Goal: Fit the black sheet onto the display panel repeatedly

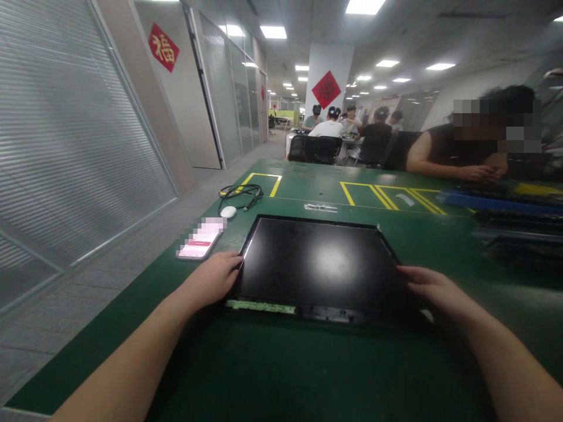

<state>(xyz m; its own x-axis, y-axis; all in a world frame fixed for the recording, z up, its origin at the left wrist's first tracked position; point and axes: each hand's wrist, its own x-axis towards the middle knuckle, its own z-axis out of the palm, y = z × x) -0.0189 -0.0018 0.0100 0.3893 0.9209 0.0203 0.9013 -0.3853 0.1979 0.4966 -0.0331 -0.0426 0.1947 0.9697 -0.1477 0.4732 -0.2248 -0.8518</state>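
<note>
I see my left hand (214, 280) and right hand (435, 291) each gripping a side edge of the black panel (317, 266), lying flat on the green worktop (281, 363), probably to steady it evenly.

Two bare forearms, no sleeves in view, left hand (214, 280) w/ no ring, watch or glove, right hand (436, 291) also bare, no wristband, fingers unadorned, nails short & plain, nothing worn below elbows
</note>
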